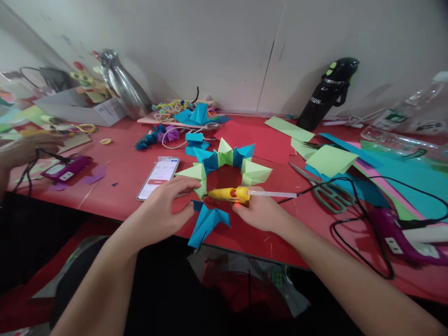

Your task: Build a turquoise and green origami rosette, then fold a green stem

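Observation:
My right hand point(262, 212) is wrapped round a yellow hot glue gun point(229, 194), which has a pale glue stick point(275, 193) poking from its back and a small red light glowing. The nozzle points left, close to a light green folded paper piece point(200, 186) at the left end of a partial paper ring point(225, 153). That ring alternates blue and light green pointed pieces. My left hand point(166, 203) has its fingers and thumb bent about the ring's left end, gripping it. Just below, a separate blue folded piece point(209, 225) lies at the table's front edge.
A phone point(159, 177) showing a timer lies left of the ring. Scissors point(325, 189), coloured paper point(402, 172), a black cable point(336, 228) and a purple power strip point(402, 238) are at right. Behind stand a black bottle point(327, 95) and steel jug point(124, 86). Another person's hand point(31, 149) is at left.

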Demonstrator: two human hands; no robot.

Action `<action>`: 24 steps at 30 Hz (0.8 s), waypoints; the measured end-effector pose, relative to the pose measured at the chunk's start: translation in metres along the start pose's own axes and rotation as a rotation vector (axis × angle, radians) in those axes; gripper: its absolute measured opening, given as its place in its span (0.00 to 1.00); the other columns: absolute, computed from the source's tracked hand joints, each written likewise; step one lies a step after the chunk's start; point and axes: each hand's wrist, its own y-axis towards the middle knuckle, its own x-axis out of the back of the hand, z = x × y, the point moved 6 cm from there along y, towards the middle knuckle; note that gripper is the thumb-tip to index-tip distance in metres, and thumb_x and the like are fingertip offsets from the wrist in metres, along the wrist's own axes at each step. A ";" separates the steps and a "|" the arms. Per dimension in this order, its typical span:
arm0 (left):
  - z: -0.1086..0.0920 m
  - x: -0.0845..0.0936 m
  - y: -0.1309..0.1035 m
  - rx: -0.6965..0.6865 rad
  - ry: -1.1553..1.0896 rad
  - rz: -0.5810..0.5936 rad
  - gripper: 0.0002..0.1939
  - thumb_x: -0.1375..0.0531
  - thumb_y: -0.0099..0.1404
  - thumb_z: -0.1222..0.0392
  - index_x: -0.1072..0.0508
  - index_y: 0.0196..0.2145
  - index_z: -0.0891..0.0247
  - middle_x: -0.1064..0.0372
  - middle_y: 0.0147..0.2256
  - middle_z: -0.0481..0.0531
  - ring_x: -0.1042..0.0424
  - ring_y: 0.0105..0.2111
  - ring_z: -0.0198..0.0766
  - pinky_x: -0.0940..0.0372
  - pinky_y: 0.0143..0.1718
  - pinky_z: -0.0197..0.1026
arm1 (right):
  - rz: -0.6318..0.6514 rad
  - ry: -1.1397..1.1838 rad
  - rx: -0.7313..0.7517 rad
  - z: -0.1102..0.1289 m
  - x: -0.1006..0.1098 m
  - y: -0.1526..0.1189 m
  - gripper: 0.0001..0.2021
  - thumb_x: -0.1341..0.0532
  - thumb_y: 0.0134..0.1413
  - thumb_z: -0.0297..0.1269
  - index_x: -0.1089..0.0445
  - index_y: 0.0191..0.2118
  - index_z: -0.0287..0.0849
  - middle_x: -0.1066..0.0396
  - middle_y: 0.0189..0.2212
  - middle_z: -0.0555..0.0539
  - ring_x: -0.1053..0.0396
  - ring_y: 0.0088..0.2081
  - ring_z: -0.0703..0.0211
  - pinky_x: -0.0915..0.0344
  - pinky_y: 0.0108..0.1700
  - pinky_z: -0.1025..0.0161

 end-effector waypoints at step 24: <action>0.003 -0.005 -0.001 0.035 -0.078 0.022 0.22 0.41 0.62 0.64 0.33 0.55 0.56 0.31 0.55 0.53 0.29 0.55 0.44 0.32 0.61 0.51 | -0.046 0.063 0.020 0.011 0.008 0.000 0.06 0.44 0.52 0.29 0.41 0.27 0.44 0.36 0.25 0.51 0.38 0.27 0.60 0.44 0.31 0.62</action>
